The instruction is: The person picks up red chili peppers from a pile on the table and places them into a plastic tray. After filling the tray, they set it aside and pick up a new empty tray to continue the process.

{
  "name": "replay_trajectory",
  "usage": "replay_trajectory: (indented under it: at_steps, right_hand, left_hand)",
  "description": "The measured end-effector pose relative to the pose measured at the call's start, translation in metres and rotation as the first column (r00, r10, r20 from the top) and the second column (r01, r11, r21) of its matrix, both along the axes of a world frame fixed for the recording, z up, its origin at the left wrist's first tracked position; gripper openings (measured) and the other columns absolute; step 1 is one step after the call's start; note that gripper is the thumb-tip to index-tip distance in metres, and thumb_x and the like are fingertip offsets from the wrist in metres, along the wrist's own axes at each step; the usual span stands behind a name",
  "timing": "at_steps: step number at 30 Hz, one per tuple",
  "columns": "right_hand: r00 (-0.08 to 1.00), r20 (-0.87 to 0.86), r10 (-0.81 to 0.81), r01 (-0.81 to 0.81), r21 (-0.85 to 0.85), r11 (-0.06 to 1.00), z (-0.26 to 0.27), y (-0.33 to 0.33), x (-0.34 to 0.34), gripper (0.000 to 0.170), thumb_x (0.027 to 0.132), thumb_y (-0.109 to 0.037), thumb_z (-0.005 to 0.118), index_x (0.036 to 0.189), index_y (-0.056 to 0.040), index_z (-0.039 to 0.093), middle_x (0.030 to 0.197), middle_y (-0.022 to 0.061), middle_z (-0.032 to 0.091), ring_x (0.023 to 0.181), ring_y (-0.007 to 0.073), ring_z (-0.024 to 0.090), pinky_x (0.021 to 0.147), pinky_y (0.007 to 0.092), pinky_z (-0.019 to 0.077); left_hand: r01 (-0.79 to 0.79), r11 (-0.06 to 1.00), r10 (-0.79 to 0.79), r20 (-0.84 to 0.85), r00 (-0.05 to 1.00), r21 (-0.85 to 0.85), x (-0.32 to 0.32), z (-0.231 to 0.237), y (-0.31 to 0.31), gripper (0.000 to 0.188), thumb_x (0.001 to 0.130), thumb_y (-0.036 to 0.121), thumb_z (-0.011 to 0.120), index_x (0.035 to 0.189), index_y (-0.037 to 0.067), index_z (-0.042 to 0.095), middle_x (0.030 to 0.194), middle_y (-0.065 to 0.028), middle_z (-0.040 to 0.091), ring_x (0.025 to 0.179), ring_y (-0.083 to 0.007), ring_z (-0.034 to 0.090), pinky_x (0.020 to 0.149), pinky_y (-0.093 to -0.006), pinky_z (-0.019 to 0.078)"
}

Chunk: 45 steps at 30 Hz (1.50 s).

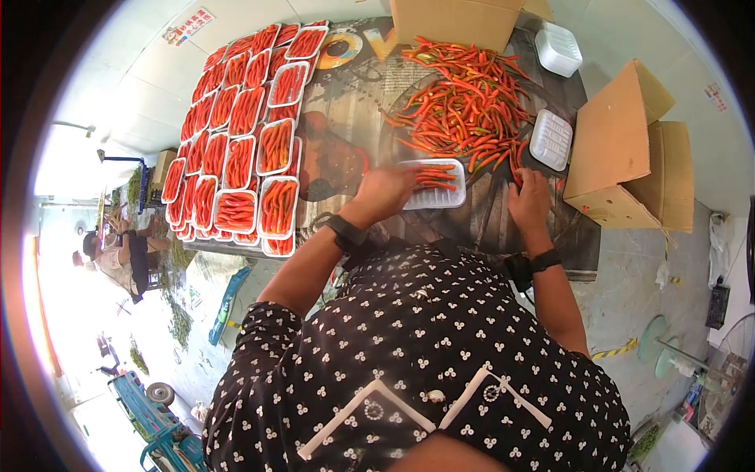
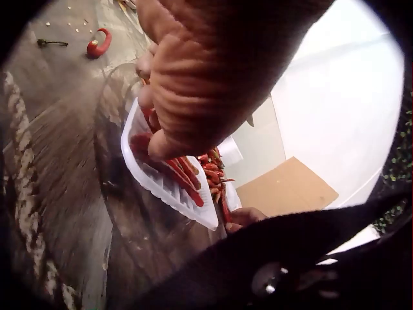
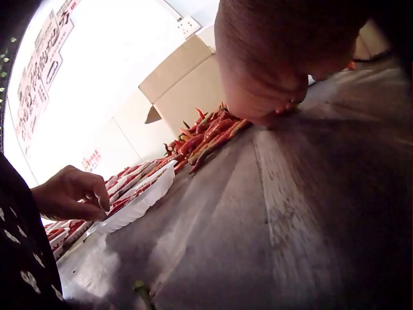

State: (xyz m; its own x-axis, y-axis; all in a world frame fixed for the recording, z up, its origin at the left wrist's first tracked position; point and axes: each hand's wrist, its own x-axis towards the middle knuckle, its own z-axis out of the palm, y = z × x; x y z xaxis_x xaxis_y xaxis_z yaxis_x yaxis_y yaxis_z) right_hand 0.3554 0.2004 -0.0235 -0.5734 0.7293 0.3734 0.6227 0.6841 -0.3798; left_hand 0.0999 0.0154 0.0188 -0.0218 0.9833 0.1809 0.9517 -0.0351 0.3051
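A white plastic tray (image 1: 454,197) lies near the front of the table, partly filled with red chili peppers (image 1: 437,178). My left hand (image 1: 387,193) reaches over the tray's left end, its thumb and curled fingers around chili peppers inside it. In the left wrist view, the thumb presses beside the chili peppers (image 2: 188,178) and hides some of them. To the right of the tray, my right hand (image 1: 529,201) pinches chili peppers (image 1: 516,157) at the lower right edge of a big loose pile (image 1: 464,102). Its fingertips are mostly hidden in the right wrist view.
Stacked trays packed with chili peppers (image 1: 240,149) cover the table's left side. An empty white tray (image 1: 550,140) lies right of the pile, with a stack of trays (image 1: 558,49) behind. An open cardboard box (image 1: 609,134) stands at the right, another box (image 1: 456,22) at the back.
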Motion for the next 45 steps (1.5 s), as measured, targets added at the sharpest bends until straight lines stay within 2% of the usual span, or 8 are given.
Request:
replay_trajectory:
  at_steps: [10, 16, 18, 22, 27, 31, 33, 45]
  right_hand:
    - [0.999, 0.042, -0.004, 0.005, -0.026, 1.0, 0.003, 0.004, 0.004, 0.024, 0.078, -0.008, 0.061, 0.101, -0.0031, 0.059, 0.093, 0.0143, 0.059, 0.09, 0.0341, 0.056, 0.078, 0.045, 0.044]
    - [0.991, -0.133, -0.031, 0.01, -0.156, 0.988, 0.021, -0.001, 0.01, 0.022, 0.079, -0.007, 0.06, 0.1, -0.0019, 0.061, 0.092, 0.0158, 0.06, 0.089, 0.0355, 0.057, 0.079, 0.0443, 0.0436]
    - [0.98, -0.164, 0.113, -0.143, -0.182, 0.973, 0.039, -0.005, 0.006, 0.021, 0.08, -0.008, 0.057, 0.099, -0.0024, 0.063, 0.09, 0.0158, 0.061, 0.088, 0.0353, 0.057, 0.079, 0.0436, 0.0438]
    - [0.924, -0.246, 0.293, -0.363, -0.321, 0.875, 0.052, -0.022, -0.015, 0.021, 0.081, -0.011, 0.054, 0.097, -0.0027, 0.064, 0.091, 0.0156, 0.062, 0.087, 0.0354, 0.057, 0.078, 0.0437, 0.0441]
    - [0.845, -0.03, 0.534, -0.495, -0.423, 0.759, 0.052, -0.037, -0.044, 0.021, 0.083, -0.01, 0.055, 0.1, -0.0021, 0.063, 0.095, 0.0159, 0.063, 0.092, 0.034, 0.058, 0.083, 0.0412, 0.045]
    - [0.821, -0.03, 0.57, -0.534, -0.392, 0.749, 0.04, -0.044, -0.059, 0.019, 0.082, -0.01, 0.056, 0.098, -0.0027, 0.064, 0.096, 0.0166, 0.064, 0.094, 0.0334, 0.059, 0.083, 0.0418, 0.0453]
    - [0.802, -0.086, 0.592, -0.581, -0.345, 0.737, 0.035, -0.046, -0.064, 0.017, 0.081, -0.009, 0.058, 0.095, -0.0027, 0.065, 0.096, 0.0168, 0.064, 0.091, 0.0342, 0.059, 0.081, 0.0424, 0.0458]
    - [0.813, -0.258, 0.522, -0.575, -0.218, 0.789, 0.032, -0.041, -0.071, 0.013, 0.078, -0.009, 0.063, 0.089, -0.0028, 0.065, 0.083, 0.0132, 0.06, 0.079, 0.0323, 0.059, 0.07, 0.0393, 0.0468]
  left_hand:
    - [0.006, 0.995, -0.005, 0.007, 1.0, -0.098, 0.006, 0.007, 0.003, 0.019, 0.072, 0.016, 0.064, 0.09, 0.007, 0.065, 0.101, -0.01, 0.065, 0.081, -0.0313, 0.064, 0.069, -0.0425, 0.0523]
    - [0.023, 0.999, -0.026, 0.064, 0.998, 0.041, 0.01, 0.015, 0.003, 0.025, 0.072, 0.014, 0.065, 0.097, 0.012, 0.064, 0.087, -0.0103, 0.063, 0.075, -0.0327, 0.063, 0.064, -0.0427, 0.0521]
    - [-0.016, 0.999, 0.019, 0.076, 0.997, -0.028, 0.008, 0.012, 0.003, 0.023, 0.075, 0.014, 0.06, 0.097, 0.014, 0.066, 0.101, -0.0083, 0.065, 0.085, -0.0312, 0.064, 0.069, -0.0427, 0.0522]
    - [-0.039, 0.997, 0.045, 0.11, 0.993, -0.061, 0.006, 0.019, 0.004, 0.023, 0.076, 0.017, 0.061, 0.098, 0.013, 0.065, 0.098, -0.0083, 0.065, 0.085, -0.0314, 0.063, 0.068, -0.0425, 0.052]
    - [0.005, 1.0, -0.007, 0.212, 0.977, 0.01, 0.004, 0.023, 0.0, 0.028, 0.078, 0.019, 0.066, 0.105, 0.014, 0.065, 0.09, -0.0111, 0.064, 0.082, -0.0308, 0.064, 0.07, -0.0402, 0.0527]
    - [0.089, 0.995, -0.095, 0.134, 0.986, 0.051, 0.004, 0.011, -0.002, 0.03, 0.079, 0.019, 0.065, 0.108, 0.015, 0.065, 0.098, -0.01, 0.066, 0.086, -0.0295, 0.064, 0.072, -0.0388, 0.0532]
    - [0.068, 0.995, -0.081, 0.192, 0.978, 0.07, 0.005, 0.0, 0.0, 0.017, 0.076, 0.02, 0.065, 0.089, 0.01, 0.064, 0.095, -0.0096, 0.063, 0.084, -0.0316, 0.062, 0.07, -0.043, 0.0506]
    - [0.051, 0.999, -0.052, 0.118, 0.992, 0.012, 0.001, -0.01, -0.001, 0.021, 0.079, 0.022, 0.061, 0.095, 0.01, 0.066, 0.098, -0.0103, 0.064, 0.082, -0.0321, 0.063, 0.067, -0.0431, 0.0517]
